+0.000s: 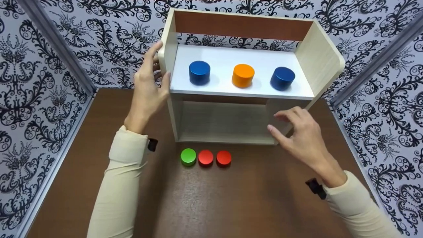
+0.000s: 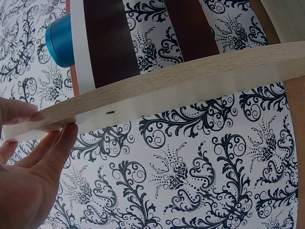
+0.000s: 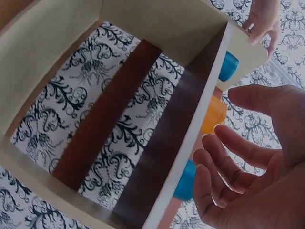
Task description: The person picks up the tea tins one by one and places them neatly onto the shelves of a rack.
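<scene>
A small wooden shelf unit (image 1: 226, 140) with a white upper board stands on the brown table. My left hand (image 1: 150, 87) grips the edge of its left side panel (image 2: 157, 83), thumb on one face and fingers on the other in the left wrist view. My right hand (image 1: 302, 138) holds nothing; its fingers are bent and parted from the thumb, in front of the unit's lower right part. On the white board sit a blue cylinder (image 1: 199, 74), an orange cylinder (image 1: 243, 76) and a second, darker blue cylinder (image 1: 282, 79), spaced in a row.
A green disc-topped piece (image 1: 188, 157) and two red ones, the middle (image 1: 205, 158) and the right (image 1: 223, 158), line up on the table (image 1: 211, 205) before the unit. Patterned walls (image 1: 59, 66) enclose the table at the back and both sides.
</scene>
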### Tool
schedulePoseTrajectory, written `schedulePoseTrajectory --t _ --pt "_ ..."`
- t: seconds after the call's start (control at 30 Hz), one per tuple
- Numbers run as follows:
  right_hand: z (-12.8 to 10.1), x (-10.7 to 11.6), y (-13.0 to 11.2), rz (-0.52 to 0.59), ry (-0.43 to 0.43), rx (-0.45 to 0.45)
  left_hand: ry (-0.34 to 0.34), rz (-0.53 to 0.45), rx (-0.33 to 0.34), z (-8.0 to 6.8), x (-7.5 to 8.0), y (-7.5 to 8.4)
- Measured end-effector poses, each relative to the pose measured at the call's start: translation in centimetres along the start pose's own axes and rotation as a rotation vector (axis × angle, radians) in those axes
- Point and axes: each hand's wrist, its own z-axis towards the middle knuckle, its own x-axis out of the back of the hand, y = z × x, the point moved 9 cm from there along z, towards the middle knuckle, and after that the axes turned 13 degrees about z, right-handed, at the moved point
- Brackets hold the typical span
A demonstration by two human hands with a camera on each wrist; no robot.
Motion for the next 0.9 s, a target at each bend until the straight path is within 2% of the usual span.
schedulePoseTrajectory --t 0.4,0.9 --pt "-2.3 -3.2 0.9 0.034 -0.07 -0.026 0.012 0.007 -0.032 0.0 0.0 0.0" --pt "-5.0 -7.4 2.0 0.061 -0.157 -0.052 0.004 -0.006 -0.006 0.0 0.0 0.0"
